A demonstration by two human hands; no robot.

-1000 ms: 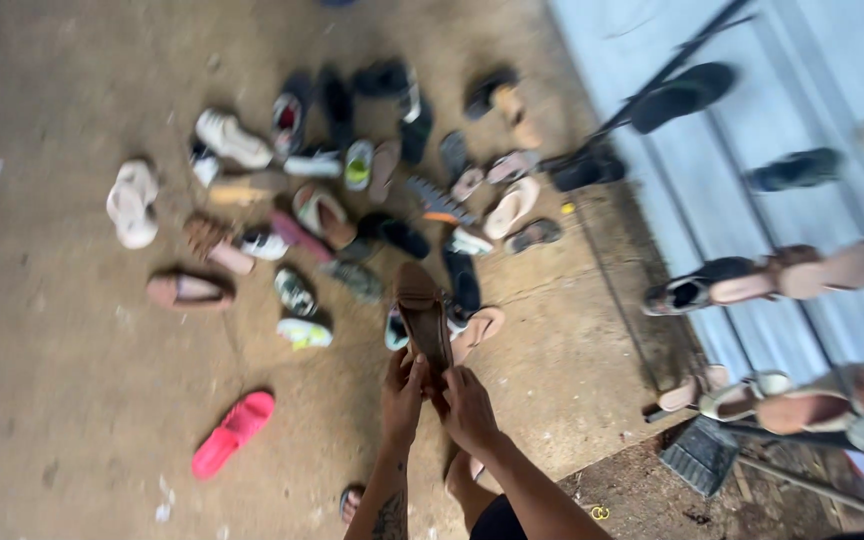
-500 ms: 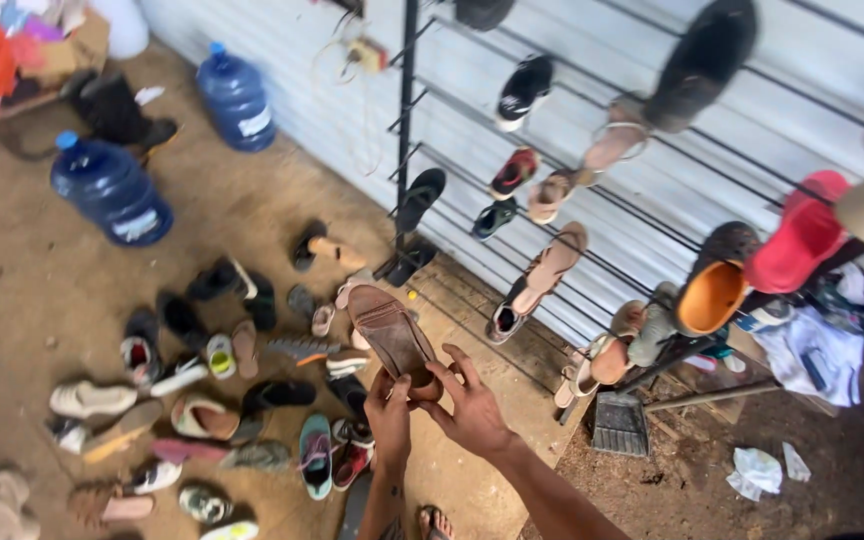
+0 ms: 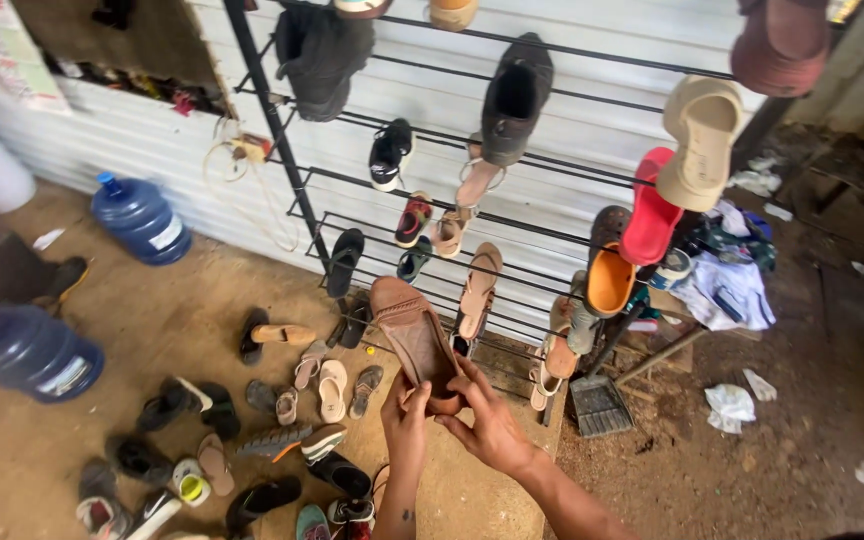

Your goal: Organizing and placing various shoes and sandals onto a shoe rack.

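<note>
Both my hands hold one brown flat shoe [image 3: 410, 335] by its heel end, its toe pointing up and away with the sole toward me. My left hand [image 3: 405, 421] grips the heel from the left. My right hand [image 3: 485, 422] wraps it from the right, fingers spread over the heel. Just behind the shoe stands a black metal wire rack [image 3: 297, 190] against a corrugated metal wall, hung with several shoes, sandals and slippers.
Several loose shoes and sandals [image 3: 282, 410] lie scattered on the dirt floor at lower left. Two blue water jugs, one [image 3: 139, 220] upright and one [image 3: 22, 352] nearer, stand at left. A dustpan [image 3: 599, 404] and scraps of paper [image 3: 730, 405] lie at right.
My view has swung up from the shoe pile on the floor to the rack on the wall. The brown shoe stays in both hands, now raised in front of the rack.
</note>
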